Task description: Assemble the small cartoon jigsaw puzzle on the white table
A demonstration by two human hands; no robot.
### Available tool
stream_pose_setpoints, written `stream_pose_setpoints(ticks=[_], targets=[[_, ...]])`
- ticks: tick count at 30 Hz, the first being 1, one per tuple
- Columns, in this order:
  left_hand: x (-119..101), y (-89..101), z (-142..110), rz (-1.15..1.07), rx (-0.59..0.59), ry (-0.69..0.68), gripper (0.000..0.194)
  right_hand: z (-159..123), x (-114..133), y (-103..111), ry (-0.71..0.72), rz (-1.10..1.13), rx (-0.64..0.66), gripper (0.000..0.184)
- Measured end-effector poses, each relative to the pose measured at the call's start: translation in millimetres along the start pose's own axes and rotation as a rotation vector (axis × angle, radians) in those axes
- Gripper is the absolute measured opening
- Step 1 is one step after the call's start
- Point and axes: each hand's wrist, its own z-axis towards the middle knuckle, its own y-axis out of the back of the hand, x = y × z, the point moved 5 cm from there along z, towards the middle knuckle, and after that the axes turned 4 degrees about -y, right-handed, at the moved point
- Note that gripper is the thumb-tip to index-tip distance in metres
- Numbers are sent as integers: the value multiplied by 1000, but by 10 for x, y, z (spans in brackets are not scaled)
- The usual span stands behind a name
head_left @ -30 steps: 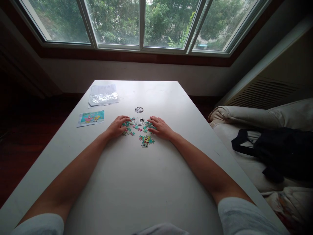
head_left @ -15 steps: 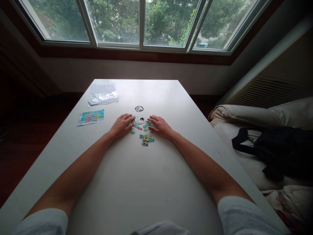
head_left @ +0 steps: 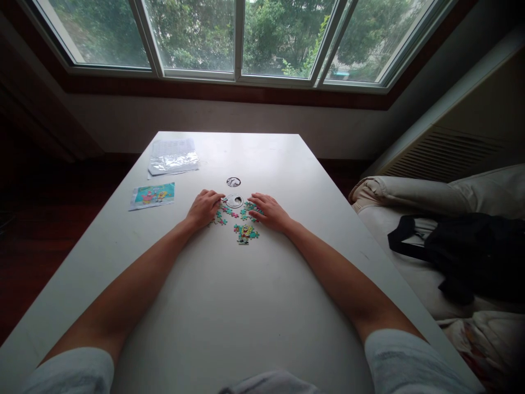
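Loose jigsaw puzzle pieces, green, pink and white, lie scattered between my two hands on the white table. My left hand is at the left edge of the pieces, its fingers curled and drawn together; whatever is in them is hidden. My right hand rests with fingers spread over the pieces on the right, partly covering them. Closer to me sits a joined section of puzzle with a yellow cartoon figure. Between my fingertips is a round silver tin, and beyond it a round dark-rimmed disc.
A picture sheet with pink and yellow cartoon figures lies at the left. Behind it are papers under a clear plastic sleeve. Right of the table stands a pale sofa with a dark bag or garment on it.
The fingers of my left hand have curled in and drawn back slightly left, baring more pieces. My right hand stays nearly still.
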Motion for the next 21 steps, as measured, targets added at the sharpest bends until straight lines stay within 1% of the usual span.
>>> stream_pose_setpoints(ticks=[4, 8, 13, 18, 21], targets=[[76, -18, -7, -5, -8, 5, 48, -3, 3, 2, 5, -5, -9, 61], [125, -28, -8, -22, -25, -29, 46, -3, -1, -5, 13, -7, -16, 59], [24, -55, 14, -28, 34, -117, 39, 2, -20, -17, 28, 4, -34, 56], [-60, -17, 16, -60, 19, -123, 28, 3, -19, -13, 52, 23, -58, 55], [-81, -13, 9, -63, 9, -98, 25, 2, -14, -9, 56, 23, -60, 55]])
